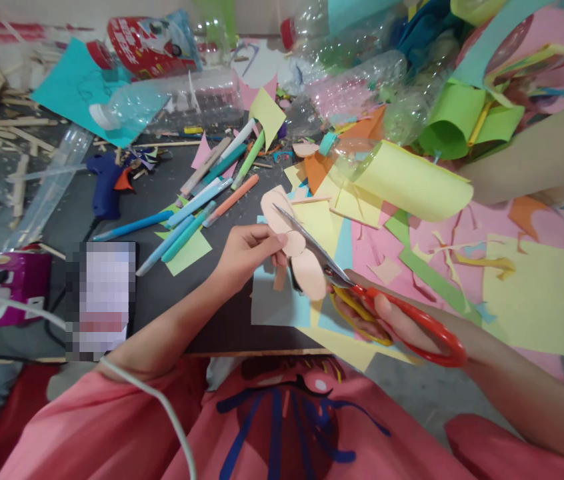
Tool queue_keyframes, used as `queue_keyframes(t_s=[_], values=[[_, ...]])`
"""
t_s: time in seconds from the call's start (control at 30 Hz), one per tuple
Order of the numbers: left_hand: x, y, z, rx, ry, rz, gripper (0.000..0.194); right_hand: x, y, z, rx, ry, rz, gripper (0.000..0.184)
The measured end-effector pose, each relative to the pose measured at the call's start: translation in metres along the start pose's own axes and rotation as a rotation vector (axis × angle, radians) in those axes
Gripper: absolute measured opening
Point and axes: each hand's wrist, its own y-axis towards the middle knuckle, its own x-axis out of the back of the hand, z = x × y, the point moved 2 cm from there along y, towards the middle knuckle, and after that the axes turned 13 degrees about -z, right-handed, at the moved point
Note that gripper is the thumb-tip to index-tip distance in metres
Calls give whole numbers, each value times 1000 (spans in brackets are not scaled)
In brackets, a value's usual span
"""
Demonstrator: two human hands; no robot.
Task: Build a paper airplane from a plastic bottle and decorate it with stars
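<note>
**Cutout in left hand, scissors in right**

Head view: pale peach cutout, lobed, is held up over the near edge of the tabletop, above loose paper sheets. Left hand: thumb and fingers closed in a pinch on the middle lobe; the rest of the fingers curl loosely. Right hand: fingers wrapped around the handles of the scissors, thumb at the red loop. Blades run along the cutout's right side, tip near the top lobe; can't tell how far apart they are.

Handling: cutout looks like thin card, so probably very light, bendy, easy to crease or tear at the narrow necks. Best hold is a flat pinch on the middle lobe, clear of the blades. Scissors likely stiff and heavier; grip by the loops.

Markers lie left, pink scraps right.
</note>
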Motion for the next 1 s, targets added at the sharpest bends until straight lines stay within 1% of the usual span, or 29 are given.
queue_keyframes(t_s=[0.07,0.17,0.3,0.47,0.57,0.67,0.83,1.0], values=[[-1,-1,1,8,11,12,39,-6,4,-3,-15,113,43,63],[-1,0,2,2,4,18,38,-13,9,-7,-12,206,43,67],[-2,1,5,24,-35,7,32,-17,12,-10,41,245,55,60],[-3,1,4,41,-55,-4,27,-14,11,-16,55,263,94,58],[-2,1,4,42,-63,-9,26,-13,11,-16,54,258,80,59],[-3,1,3,42,-65,0,25,-15,12,-11,39,253,60,62],[-3,0,3,53,-81,9,23,-17,14,-3,16,235,31,62],[-3,0,4,59,-93,12,23,-17,14,-10,13,245,22,62]])
